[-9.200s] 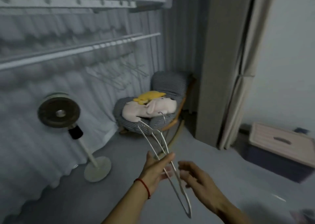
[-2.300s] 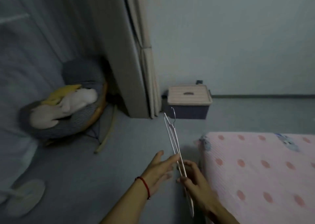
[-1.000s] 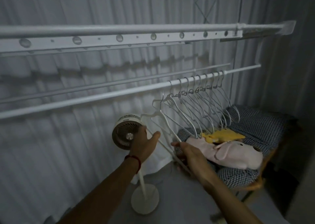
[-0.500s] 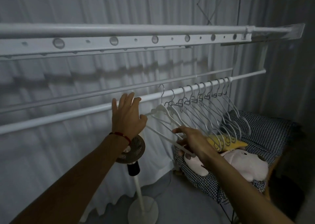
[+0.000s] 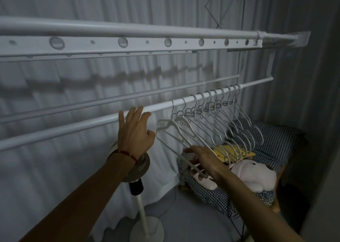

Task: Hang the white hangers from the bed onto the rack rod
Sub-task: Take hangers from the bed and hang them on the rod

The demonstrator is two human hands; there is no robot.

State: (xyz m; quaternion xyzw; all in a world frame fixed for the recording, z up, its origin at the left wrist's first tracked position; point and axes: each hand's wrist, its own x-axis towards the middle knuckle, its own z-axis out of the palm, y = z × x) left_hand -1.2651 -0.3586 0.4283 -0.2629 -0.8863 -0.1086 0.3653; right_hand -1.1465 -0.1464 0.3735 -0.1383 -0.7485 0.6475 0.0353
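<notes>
White hangers (image 5: 211,124) were hooked along the rack rod's (image 5: 77,126) right end. The nearest one's lower bar was touched by the right hand (image 5: 202,160); whether gripped cannot be told. The left hand (image 5: 135,131) was spread against the rod. Light, stiff wire, probably best taken near the hook.

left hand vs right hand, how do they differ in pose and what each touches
The left hand is raised with fingers straight, resting on the white rack rod; the right hand sits lower, fingers around the bottom bar of the nearest white hanger. The left wrist wears a red string bracelet; the right shows none. Both arms are bare.
</notes>
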